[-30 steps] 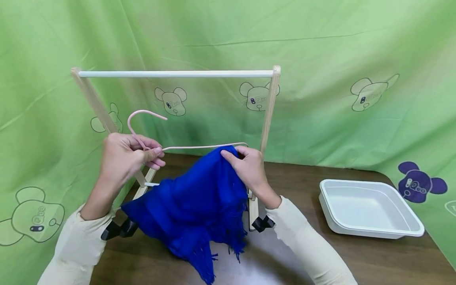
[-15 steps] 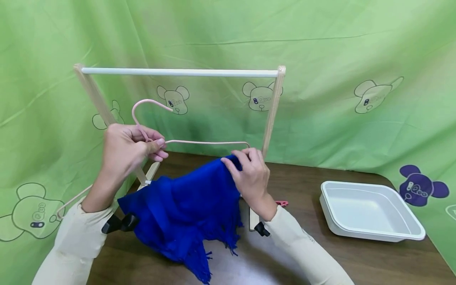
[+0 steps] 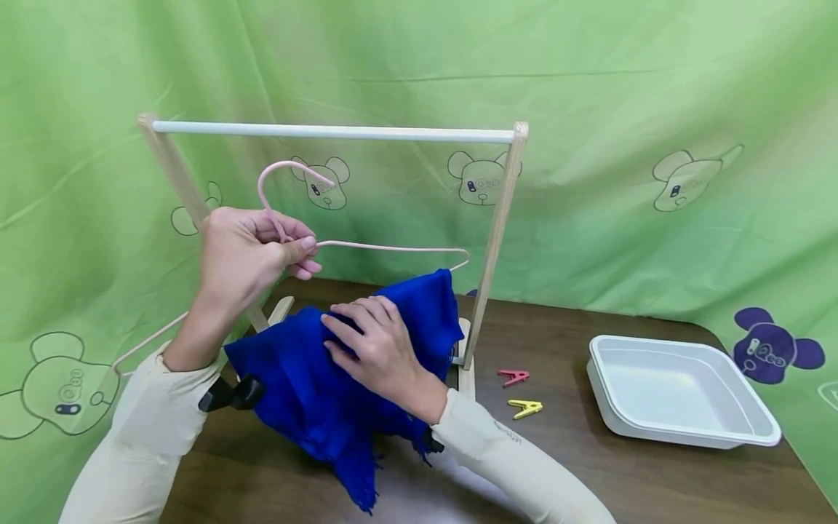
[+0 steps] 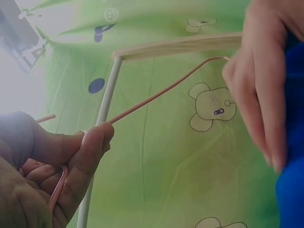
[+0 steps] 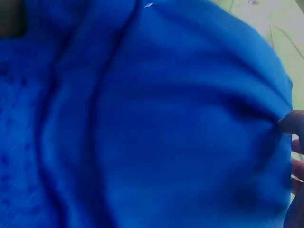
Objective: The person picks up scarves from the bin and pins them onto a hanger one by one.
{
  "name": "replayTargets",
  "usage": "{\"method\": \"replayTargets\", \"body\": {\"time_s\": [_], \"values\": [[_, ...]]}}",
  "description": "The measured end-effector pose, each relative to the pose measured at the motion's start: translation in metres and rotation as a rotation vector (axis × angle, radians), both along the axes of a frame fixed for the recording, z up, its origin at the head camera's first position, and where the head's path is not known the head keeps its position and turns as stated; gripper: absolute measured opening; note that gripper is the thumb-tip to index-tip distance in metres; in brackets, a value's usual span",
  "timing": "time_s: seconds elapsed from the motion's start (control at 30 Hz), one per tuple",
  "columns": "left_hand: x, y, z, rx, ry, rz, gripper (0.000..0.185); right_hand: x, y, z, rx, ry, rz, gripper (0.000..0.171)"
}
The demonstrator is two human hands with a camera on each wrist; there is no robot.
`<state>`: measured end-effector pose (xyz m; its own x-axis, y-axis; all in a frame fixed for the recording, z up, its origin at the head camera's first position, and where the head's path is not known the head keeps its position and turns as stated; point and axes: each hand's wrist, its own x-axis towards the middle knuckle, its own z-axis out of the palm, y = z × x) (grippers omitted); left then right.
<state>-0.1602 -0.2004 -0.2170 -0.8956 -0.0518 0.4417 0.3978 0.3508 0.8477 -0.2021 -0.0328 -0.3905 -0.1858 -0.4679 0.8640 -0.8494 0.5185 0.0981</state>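
Right now your left hand (image 3: 245, 255) grips the thin pink wire hanger (image 3: 393, 249) at its neck, hook up and curling rightward, its long bar running level away to your right. Below that bar, your right hand (image 3: 373, 349) lies with straight fingers flat on the fringed blue woollen scarf (image 3: 308, 386), which drapes down toward the table. Beyond both hands stands the wooden rack with a white rail (image 3: 327, 132). Well right of your right hand sits a white plastic tub (image 3: 681, 393).
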Motion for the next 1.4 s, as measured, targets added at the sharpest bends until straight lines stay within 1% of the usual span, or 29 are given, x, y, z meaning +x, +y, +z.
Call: {"method": "replayTargets", "body": {"time_s": [0.2, 0.27, 0.37, 0.43, 0.5, 0.57, 0.67, 0.77, 0.87, 1.0, 1.1, 1.27, 1.33, 1.4], "values": [[-0.001, 0.007, 0.002, -0.003, -0.003, -0.018, 0.013, 0.002, -0.014, 0.004, -0.027, -0.040, 0.042, 0.034], [-0.001, 0.009, 0.003, 0.000, -0.003, -0.025, 0.013, 0.001, -0.016, 0.007, -0.023, -0.037, 0.044, 0.035], [-0.001, 0.012, 0.004, 0.001, -0.004, -0.035, 0.012, 0.000, -0.020, 0.011, 0.014, -0.012, 0.047, 0.041], [-0.002, 0.014, 0.004, -0.001, 0.000, -0.040, 0.011, 0.001, -0.023, 0.013, 0.075, 0.014, 0.052, 0.044], [0.000, 0.016, 0.003, -0.004, -0.003, -0.043, 0.011, 0.003, -0.028, 0.014, 0.145, 0.027, 0.061, 0.041], [0.001, 0.016, 0.000, -0.007, -0.009, -0.051, 0.010, 0.007, -0.035, 0.014, 0.196, 0.038, 0.076, 0.034], [0.004, 0.013, -0.008, -0.006, -0.030, -0.056, 0.011, 0.013, -0.042, 0.012, 0.231, 0.048, 0.102, 0.020], [0.006, 0.010, -0.014, 0.006, -0.058, -0.055, 0.012, 0.016, -0.045, 0.010, 0.221, 0.042, 0.127, 0.013], [0.006, 0.010, -0.018, 0.016, -0.083, -0.048, 0.013, 0.019, -0.048, 0.013, 0.200, 0.002, 0.140, 0.012], [0.005, 0.010, -0.019, 0.015, -0.077, -0.047, 0.013, 0.021, -0.054, 0.024, 0.156, -0.030, 0.124, 0.012], [0.006, 0.011, -0.019, -0.010, -0.059, -0.040, 0.011, 0.023, -0.060, 0.035, 0.115, -0.023, 0.110, 0.011], [0.008, 0.013, -0.019, -0.039, -0.065, -0.034, 0.007, 0.027, -0.070, 0.049, 0.058, 0.005, 0.132, 0.010], [0.009, 0.014, -0.018, -0.037, -0.059, -0.044, 0.007, 0.028, -0.074, 0.052, 0.060, 0.019, 0.111, 0.010], [0.010, 0.016, -0.018, -0.034, -0.047, -0.061, 0.007, 0.030, -0.079, 0.052, 0.089, 0.028, 0.056, 0.010]]}}
